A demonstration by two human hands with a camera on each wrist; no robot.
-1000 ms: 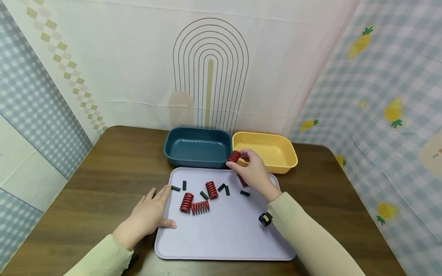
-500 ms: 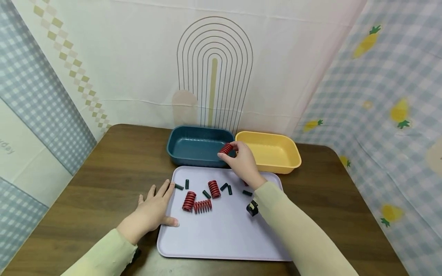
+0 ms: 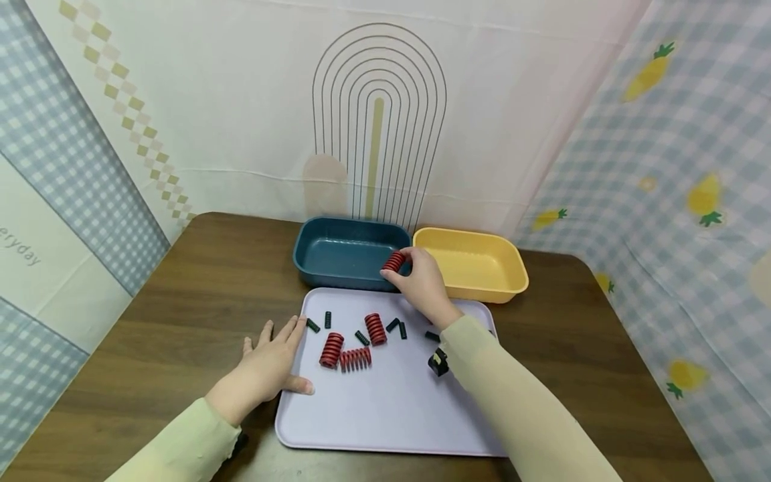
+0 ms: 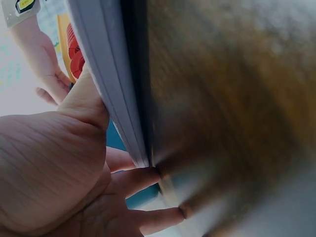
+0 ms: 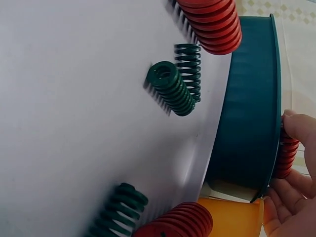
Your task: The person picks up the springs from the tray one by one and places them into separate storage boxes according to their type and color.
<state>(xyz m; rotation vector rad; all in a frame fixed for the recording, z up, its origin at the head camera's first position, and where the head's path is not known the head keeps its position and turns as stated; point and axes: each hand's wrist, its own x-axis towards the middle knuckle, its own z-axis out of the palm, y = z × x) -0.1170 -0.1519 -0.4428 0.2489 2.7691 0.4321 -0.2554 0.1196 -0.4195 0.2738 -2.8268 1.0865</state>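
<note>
My right hand point(image 3: 424, 284) pinches a red coil spring point(image 3: 393, 261) between thumb and fingers, over the near right rim of the dark teal bin point(image 3: 343, 278). In the right wrist view the same spring shows just past the bin's rim. My left hand point(image 3: 265, 368) rests with fingers spread at the left edge of the lilac tray point(image 3: 391, 415), its thumb reaching over the rim. On the tray lie red springs point(image 3: 331, 350) and several small dark green springs point(image 3: 361, 338). Another red spring point(image 5: 180, 222) on the tray is mostly hidden by my right arm in the head view.
A yellow bin point(image 3: 482, 294) stands right of the teal one, both behind the tray on a brown wooden table point(image 3: 168, 321). Patterned cloth hangs behind and at the sides. A black device point(image 3: 438, 362) sits at my right wrist.
My right hand has carried the red spring leftward, from the gap between the bins to over the teal bin's near right corner. My left hand stays at the tray's edge.
</note>
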